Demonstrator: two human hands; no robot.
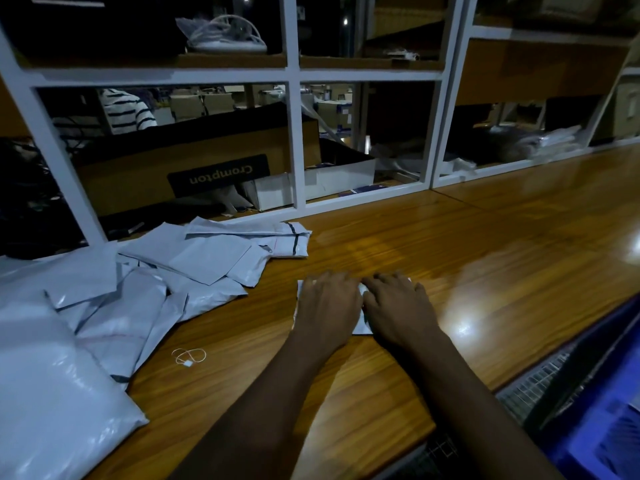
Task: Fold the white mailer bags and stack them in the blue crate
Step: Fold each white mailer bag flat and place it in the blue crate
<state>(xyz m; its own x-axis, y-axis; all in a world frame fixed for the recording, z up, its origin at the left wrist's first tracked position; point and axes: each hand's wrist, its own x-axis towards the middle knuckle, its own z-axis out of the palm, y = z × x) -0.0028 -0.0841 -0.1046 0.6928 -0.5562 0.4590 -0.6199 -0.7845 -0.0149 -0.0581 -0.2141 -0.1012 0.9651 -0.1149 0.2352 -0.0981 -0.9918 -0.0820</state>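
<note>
A small folded white mailer bag [362, 326] lies on the wooden table, mostly hidden under both hands. My left hand [327, 303] rests flat on its left half, fingers spread. My right hand [398, 304] presses flat on its right half, right beside the left hand. A loose heap of white mailer bags [194, 268] spreads over the table's left side. The blue crate [602, 403] stands off the table's edge at the lower right, only partly in view.
A big stuffed white bag [52, 393] fills the lower left. A rubber band with a small tag [188, 356] lies near the heap. A white-framed shelf [298, 140] with a cardboard box [194, 168] backs the table. A person in a striped shirt [128, 110] is behind it.
</note>
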